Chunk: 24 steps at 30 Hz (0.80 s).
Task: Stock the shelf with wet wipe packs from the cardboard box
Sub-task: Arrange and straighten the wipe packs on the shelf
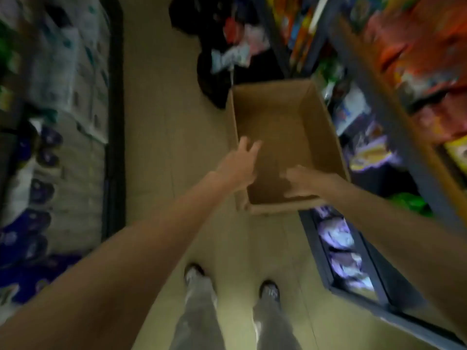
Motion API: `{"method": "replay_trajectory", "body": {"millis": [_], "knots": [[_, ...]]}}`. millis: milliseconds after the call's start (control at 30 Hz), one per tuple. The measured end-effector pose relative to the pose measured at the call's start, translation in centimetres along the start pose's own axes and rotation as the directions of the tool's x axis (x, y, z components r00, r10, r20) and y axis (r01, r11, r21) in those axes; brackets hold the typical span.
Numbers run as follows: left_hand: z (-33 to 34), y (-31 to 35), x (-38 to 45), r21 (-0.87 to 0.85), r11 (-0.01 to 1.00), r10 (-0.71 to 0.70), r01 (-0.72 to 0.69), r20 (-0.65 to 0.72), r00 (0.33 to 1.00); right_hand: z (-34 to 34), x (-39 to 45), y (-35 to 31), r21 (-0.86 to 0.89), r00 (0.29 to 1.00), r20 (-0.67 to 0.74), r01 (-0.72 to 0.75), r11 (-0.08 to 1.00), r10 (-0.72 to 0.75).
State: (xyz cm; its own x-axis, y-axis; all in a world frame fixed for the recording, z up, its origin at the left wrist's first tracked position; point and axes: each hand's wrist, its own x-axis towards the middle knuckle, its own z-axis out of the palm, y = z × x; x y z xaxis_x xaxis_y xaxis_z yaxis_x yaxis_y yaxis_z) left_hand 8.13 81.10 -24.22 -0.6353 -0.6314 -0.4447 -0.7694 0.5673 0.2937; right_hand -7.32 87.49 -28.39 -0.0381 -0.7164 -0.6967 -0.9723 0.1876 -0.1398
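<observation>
Your cardboard box point(285, 137) sits on the floor point(177, 127) of the aisle, open side up, its long axis running away from you down the aisle and leaning a little toward the shelf point(394, 137) on its right. There is one box, and the inside that shows is bare brown card; no packs can be made out in it.

Your left hand point(240, 165) is at the box's left wall, near its close corner, with the fingers straight and spread, so that grip is released; the blur hides whether the fingertips touch the card. Your right hand point(305, 181) lies over the box's near end, fingers bent down over the near wall. It looks to be grasping that edge, though the blur leaves the hold unsure.

Right of the box, on the shelf's lowest level, lie purple and white packs point(341, 251), three or so, too smeared to count surely. Further packs point(371, 150) of the same colours sit on the shelf beside the box's right wall. Beyond the box's far end is a dark heap point(227, 41) with red and white scraps on it. Nearer to you than the box are your two shoes point(194, 272) on the floor, under grey trouser legs point(199, 314). Across the aisle from the box stand stacked white and blue goods point(63, 117).
</observation>
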Motion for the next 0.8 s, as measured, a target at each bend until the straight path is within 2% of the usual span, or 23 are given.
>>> {"method": "replay_trajectory", "body": {"millis": [67, 200, 267, 333, 400, 467, 567, 667, 800], "knots": [[5.6, 0.3, 1.1, -0.055, 0.993, -0.096, 0.100, 0.078, 0.992, 4.2, 2.9, 1.1, -0.051, 0.999, 0.028, 0.026, 0.998, -0.024], [11.7, -1.5, 4.0, -0.024, 0.996, -0.083, 0.086, 0.113, 0.990, 10.1, 7.9, 1.7, -0.201, 0.988, 0.083, 0.145, 0.969, -0.131], [12.3, -2.1, 4.6, 0.080, 0.993, -0.096, 0.084, 0.168, 0.981, 11.3, 8.2, 1.6, -0.268, 0.983, 0.063, 0.182, 0.946, -0.171], [11.1, -2.6, 4.8, 0.285, 0.959, -0.088, 0.005, 0.276, 0.957, 9.9, 7.5, 1.0, -0.265, 0.979, 0.039, 0.204, 0.942, -0.201], [8.5, -3.3, 4.3, 0.370, 0.928, -0.080, -0.048, 0.324, 0.943, 6.1, 6.2, -0.3, -0.229, 0.963, 0.050, 0.269, 0.936, -0.264], [4.0, -4.1, 3.6, 0.358, 0.934, -0.077, -0.022, 0.259, 0.963, -0.1, 4.9, -2.1, -0.160, 0.954, 0.042, 0.298, 0.941, -0.296], [-5.9, -5.8, 2.8, 0.247, 0.966, -0.107, 0.076, 0.114, 0.988, -11.2, 3.9, -5.5, -0.105, 0.933, -0.028, 0.354, 0.930, -0.358], [-16.3, -8.9, 2.1, 0.267, 0.959, -0.113, 0.100, 0.035, 0.993, -21.4, 3.5, -9.9, -0.157, 0.901, -0.042, 0.421, 0.893, -0.432], [-26.1, -15.3, 1.6, 0.259, 0.963, -0.095, 0.078, 0.051, 0.994, -30.6, 5.2, -16.6, -0.325, 0.903, 0.005, 0.408, 0.853, -0.430]]}}
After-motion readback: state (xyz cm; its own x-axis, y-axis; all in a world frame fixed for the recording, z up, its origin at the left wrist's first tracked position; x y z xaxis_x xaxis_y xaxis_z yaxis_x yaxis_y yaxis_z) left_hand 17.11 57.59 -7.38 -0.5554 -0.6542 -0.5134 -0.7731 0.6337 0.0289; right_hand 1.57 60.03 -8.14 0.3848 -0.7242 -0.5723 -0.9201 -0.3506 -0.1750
